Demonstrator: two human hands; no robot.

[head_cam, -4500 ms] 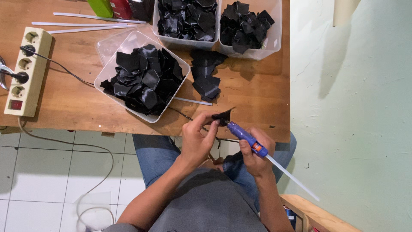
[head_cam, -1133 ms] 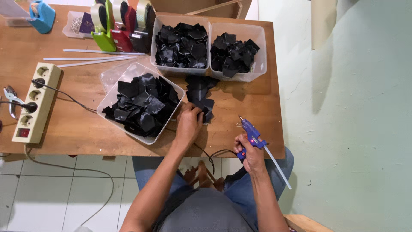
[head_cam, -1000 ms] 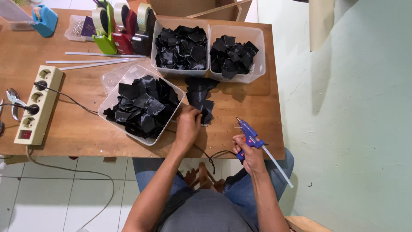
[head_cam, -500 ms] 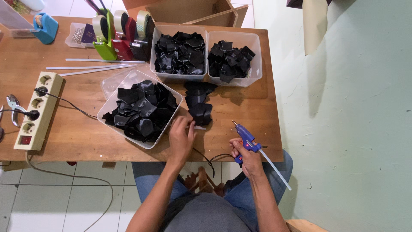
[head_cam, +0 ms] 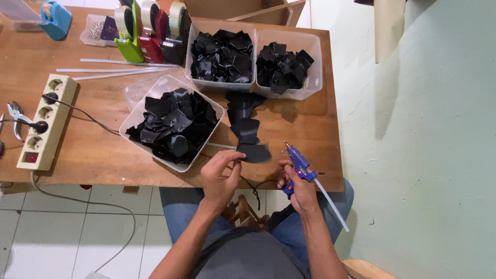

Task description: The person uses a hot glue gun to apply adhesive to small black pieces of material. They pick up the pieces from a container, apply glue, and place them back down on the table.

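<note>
The left hand [head_cam: 219,178] is at the near edge of the wooden table [head_cam: 98,150], thumb and fingertips pinched on the near-left corner of a black ribbon piece [head_cam: 253,153]. That piece lies flat on the wood, just beyond the fingers and a touch to the right of them, at the near end of a short row of loose black pieces [head_cam: 243,111] that runs back toward the far tubs. The right hand [head_cam: 295,186] sits just right of it, fingers wrapped shut around the handle of a blue glue gun [head_cam: 298,164]. The gun's nozzle points away toward the table, close to the ribbon piece's right edge but apart from it, and a clear glue stick [head_cam: 333,206] pokes out behind, slanting down past the knee. So the piece lies between the two hands, nearer the left. Left of the left hand stands a clear tub of black pieces [head_cam: 173,129], set at an angle. Two more tubs [head_cam: 253,54] sit side by side at the far edge. A power strip [head_cam: 44,121] lies at the far left, a black cord plugged in.
</note>
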